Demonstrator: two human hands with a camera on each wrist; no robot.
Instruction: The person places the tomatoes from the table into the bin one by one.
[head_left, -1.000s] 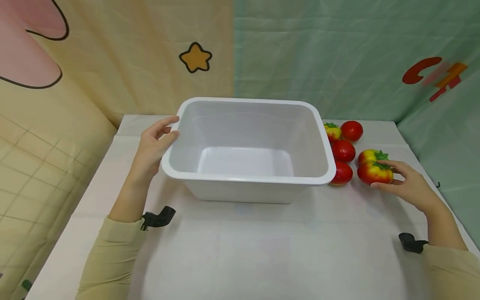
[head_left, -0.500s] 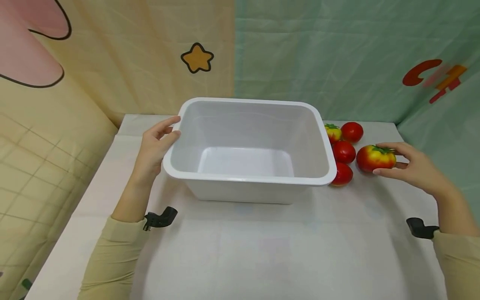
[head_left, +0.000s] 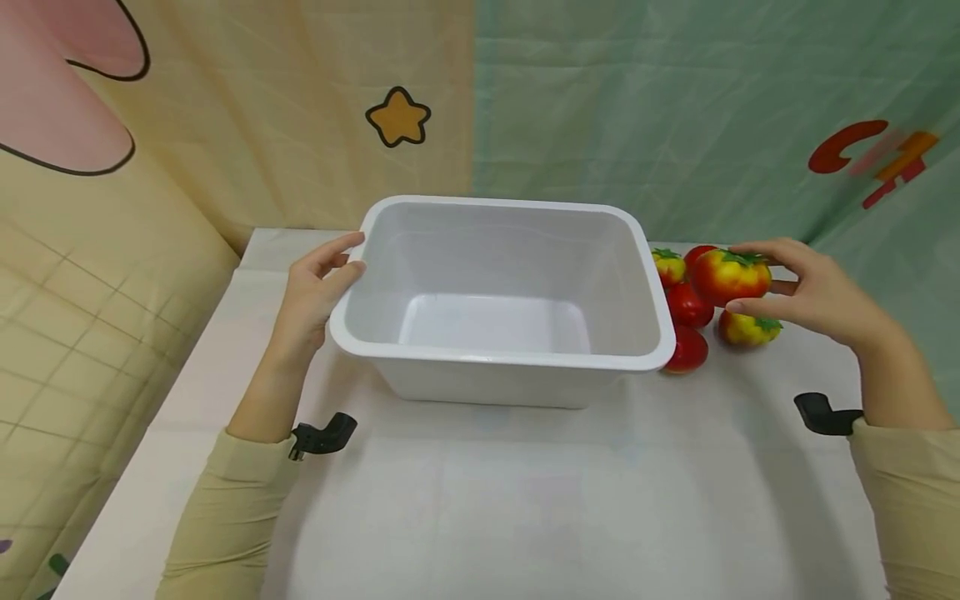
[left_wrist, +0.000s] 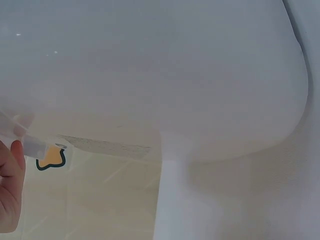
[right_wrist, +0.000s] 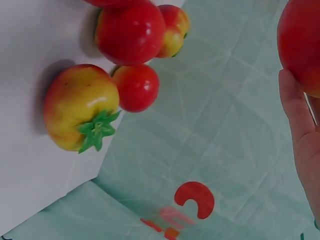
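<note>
A white plastic tub [head_left: 491,250] stands on the table in the head view. My left hand [head_left: 306,296] grips its left rim between thumb and fingers; the left wrist view shows mostly the tub's pale side [left_wrist: 160,75]. At the right, my right hand [head_left: 821,292] holds a red-and-yellow tomato [head_left: 723,277] with a green calyx, raised off the table. Beneath it lies another yellow-red tomato [head_left: 748,331]. Red tomatoes [head_left: 687,307] cluster beside the tub's right wall, one partly covered by the held tomato. In the right wrist view the held tomato [right_wrist: 304,45] is cut off by the frame edge.
A white cloth covers the table [head_left: 480,492]. Behind it hangs a printed curtain [head_left: 555,108], yellow on the left and green on the right. A further yellow-red tomato [head_left: 669,268] is partly hidden behind the tub's right rim.
My right hand has lifted the tomato off the table and carried it up and leftward, uncovering the other yellow-red one below. The left hand and tub have stayed in place.
</note>
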